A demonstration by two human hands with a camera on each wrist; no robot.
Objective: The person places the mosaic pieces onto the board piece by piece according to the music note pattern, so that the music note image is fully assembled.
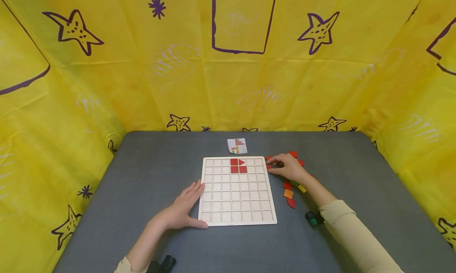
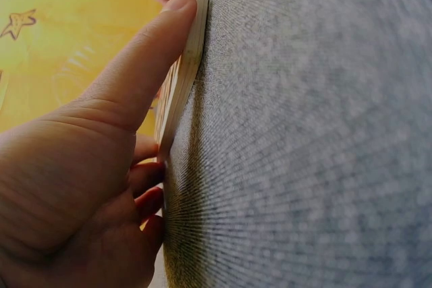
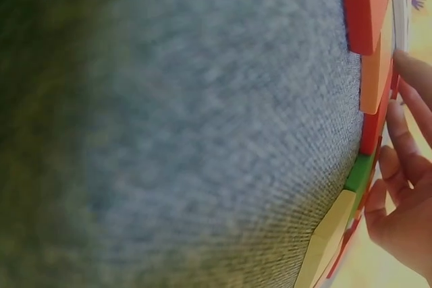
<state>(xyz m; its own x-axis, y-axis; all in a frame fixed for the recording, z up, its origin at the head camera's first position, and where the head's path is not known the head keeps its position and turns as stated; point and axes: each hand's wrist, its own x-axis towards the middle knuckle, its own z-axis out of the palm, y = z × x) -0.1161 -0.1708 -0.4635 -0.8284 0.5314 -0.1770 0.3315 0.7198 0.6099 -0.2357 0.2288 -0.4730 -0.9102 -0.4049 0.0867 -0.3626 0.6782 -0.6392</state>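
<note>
A white gridded board (image 1: 236, 196) lies on the table, with red square tiles (image 1: 234, 169) and a red triangle tile (image 1: 241, 162) in its upper rows. My left hand (image 1: 181, 209) rests against the board's lower left corner, fingers straight along the left edge and thumb along the front edge. Beside the board's upper right edge, my right hand (image 1: 289, 167) pinches a red tile (image 1: 268, 167) between thumb and fingers; the tile's exact shape is mostly hidden. Another red tile (image 1: 268, 158) lies just beyond those fingertips. In the right wrist view the fingers (image 3: 405, 139) show behind a row of tiles.
Right of the board lie loose tiles: an orange square (image 1: 288, 194), a red curved piece (image 1: 291, 203), a yellow piece (image 1: 302, 188) and several red ones (image 1: 293, 154). A small printed pattern card (image 1: 237, 145) lies behind the board. Yellow patterned cloth (image 1: 228, 75) surrounds the grey table (image 1: 160, 158).
</note>
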